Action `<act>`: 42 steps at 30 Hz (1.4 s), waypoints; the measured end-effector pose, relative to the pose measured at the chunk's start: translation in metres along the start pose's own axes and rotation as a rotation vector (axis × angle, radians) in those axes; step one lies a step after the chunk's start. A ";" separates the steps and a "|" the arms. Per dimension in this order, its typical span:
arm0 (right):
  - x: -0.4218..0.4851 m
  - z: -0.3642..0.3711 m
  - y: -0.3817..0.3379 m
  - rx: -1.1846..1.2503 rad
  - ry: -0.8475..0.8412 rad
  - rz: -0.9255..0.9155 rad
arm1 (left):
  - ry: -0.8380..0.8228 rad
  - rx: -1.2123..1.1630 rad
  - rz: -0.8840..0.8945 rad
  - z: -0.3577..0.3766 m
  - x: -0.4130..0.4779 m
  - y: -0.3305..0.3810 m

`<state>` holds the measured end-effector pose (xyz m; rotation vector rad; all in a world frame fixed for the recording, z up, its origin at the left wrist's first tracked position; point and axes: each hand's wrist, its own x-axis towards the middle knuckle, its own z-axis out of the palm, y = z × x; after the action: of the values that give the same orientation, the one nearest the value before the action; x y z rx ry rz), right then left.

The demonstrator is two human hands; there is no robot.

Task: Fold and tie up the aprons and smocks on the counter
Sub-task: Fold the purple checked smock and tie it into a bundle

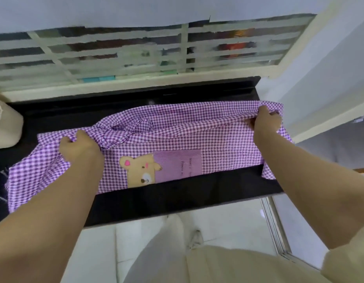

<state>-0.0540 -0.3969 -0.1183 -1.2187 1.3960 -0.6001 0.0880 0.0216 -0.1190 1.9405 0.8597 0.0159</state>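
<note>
A purple and white checked apron (197, 131) lies spread across the black counter (177, 199). It carries a tan bear patch and a plain purple pocket near its front edge. My left hand (79, 146) grips a bunched fold of the cloth at the apron's left side. My right hand (265, 121) grips the gathered cloth at the far right end. Between the hands the upper part of the apron is wrinkled and partly folded over.
A barred window (136, 52) runs behind the counter. A cream-coloured object (5, 123) sits at the counter's left end. A white wall (330, 78) bounds the right side. White floor tiles (99, 242) lie below the counter's front edge.
</note>
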 end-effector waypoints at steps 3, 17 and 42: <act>0.021 0.037 -0.010 -0.063 0.026 0.030 | -0.027 0.072 0.009 0.028 0.029 0.019; 0.048 0.103 0.001 -0.547 -0.454 -0.118 | -0.090 0.261 0.561 0.122 0.049 0.040; 0.155 -0.045 0.004 -0.695 -0.509 0.127 | -0.676 1.145 0.964 0.240 -0.165 0.020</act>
<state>-0.0707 -0.5478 -0.1738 -1.6580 1.2507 0.3164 0.0607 -0.2642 -0.1735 2.9206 -0.7581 -0.6389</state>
